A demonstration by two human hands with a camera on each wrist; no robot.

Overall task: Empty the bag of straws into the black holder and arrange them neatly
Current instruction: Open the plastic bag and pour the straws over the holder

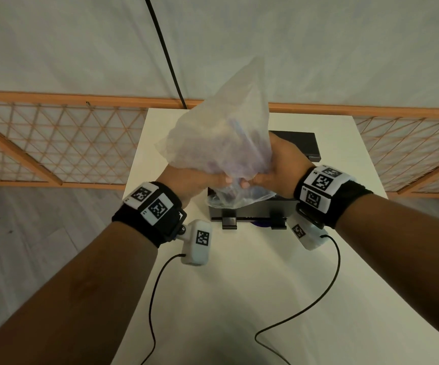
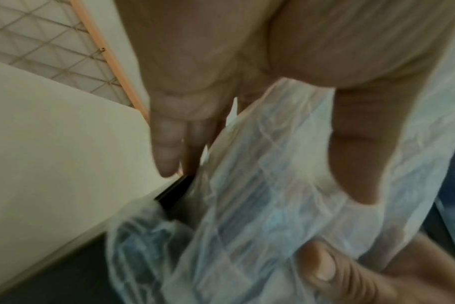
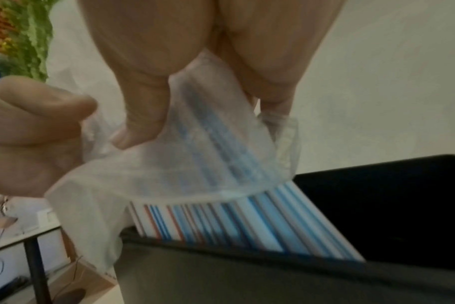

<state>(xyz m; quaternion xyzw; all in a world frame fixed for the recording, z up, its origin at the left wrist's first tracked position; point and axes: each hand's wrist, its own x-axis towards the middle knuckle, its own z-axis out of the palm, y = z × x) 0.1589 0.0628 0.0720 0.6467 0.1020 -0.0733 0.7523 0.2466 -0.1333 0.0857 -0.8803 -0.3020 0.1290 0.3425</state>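
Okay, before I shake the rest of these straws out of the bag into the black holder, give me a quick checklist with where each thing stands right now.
1. Both hands hold the bag: ok. The left hand and right hand each grip the plastic bag.
2. Bag mouth points down over the black holder: ok.
3. Straws feeding into the holder: ok. The striped straws stick out of the bag mouth into it.
4. Straws lying neatly: cannot tell, too blurred.
5. Bag empty: not ok, straws still show through the plastic.
6. Holder resting steady on the white table: cannot tell.
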